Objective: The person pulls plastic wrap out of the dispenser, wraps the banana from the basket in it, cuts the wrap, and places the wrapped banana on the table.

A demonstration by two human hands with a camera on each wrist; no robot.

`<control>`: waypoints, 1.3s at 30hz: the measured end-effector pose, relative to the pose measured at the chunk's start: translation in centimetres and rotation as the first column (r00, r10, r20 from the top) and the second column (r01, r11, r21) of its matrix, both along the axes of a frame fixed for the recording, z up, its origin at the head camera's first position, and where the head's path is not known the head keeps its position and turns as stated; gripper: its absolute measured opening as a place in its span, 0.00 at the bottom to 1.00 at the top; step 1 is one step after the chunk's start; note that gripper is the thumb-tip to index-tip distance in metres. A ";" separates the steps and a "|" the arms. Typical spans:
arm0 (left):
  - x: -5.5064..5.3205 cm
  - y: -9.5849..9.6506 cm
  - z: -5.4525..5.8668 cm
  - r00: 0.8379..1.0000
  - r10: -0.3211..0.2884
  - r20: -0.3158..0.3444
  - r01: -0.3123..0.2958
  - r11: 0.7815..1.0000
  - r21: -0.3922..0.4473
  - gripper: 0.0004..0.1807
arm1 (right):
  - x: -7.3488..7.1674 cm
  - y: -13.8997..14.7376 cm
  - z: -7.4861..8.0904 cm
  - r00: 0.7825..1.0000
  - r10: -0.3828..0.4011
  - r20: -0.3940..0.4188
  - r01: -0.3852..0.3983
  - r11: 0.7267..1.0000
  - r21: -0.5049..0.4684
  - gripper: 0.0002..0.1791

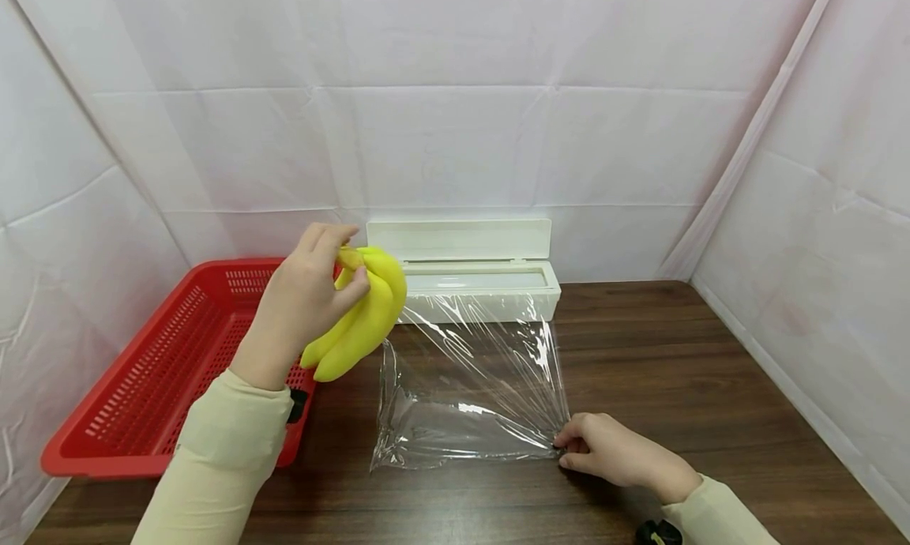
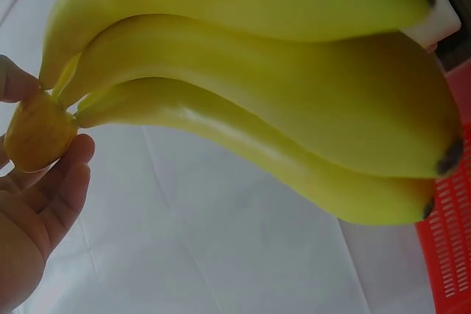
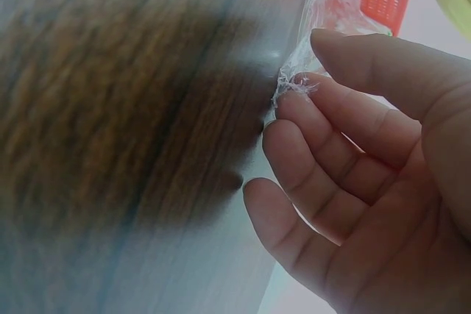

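Near the basket (image 1: 107, 464), the left hand (image 1: 298, 292) pinches bananas (image 1: 370, 316) by their stem; the right hand (image 1: 617, 454) pinches clear film (image 1: 462, 407) at one corner.

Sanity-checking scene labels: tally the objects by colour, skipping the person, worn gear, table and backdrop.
Yellow: 1 (banana bunch)
Red: 1 (basket)
White: 1 (open box)
Clear: 1 (plastic film)
Total: 4

text: none legible | labels: none | brands: none | numbers: none | signs: none
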State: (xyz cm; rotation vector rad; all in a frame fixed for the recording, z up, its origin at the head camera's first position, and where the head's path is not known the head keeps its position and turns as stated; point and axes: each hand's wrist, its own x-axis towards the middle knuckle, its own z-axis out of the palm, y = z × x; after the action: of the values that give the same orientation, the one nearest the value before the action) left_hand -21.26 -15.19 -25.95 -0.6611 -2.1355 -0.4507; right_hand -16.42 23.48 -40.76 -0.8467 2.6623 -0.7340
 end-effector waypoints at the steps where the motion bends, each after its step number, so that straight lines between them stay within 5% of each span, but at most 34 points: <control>1: 0.0 0.1 0.0 1.000 -0.004 0.000 0.004 1.000 -0.001 0.21 | 0.0 0.0 0.0 1.000 0.001 0.000 -0.001 1.000 0.000 0.09; 39: -0.2 2.7 -1.8 0.995 -0.055 0.078 0.058 0.998 -0.036 0.23 | 0.2 -0.1 -0.2 0.999 -0.003 -0.032 0.003 1.000 -0.008 0.09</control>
State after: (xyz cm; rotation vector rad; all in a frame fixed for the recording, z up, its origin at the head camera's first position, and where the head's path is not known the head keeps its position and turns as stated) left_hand -21.47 -12.46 -27.79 -0.7381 -2.2070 -0.4742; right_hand -16.18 23.36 -41.01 -0.8641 2.6913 -0.7377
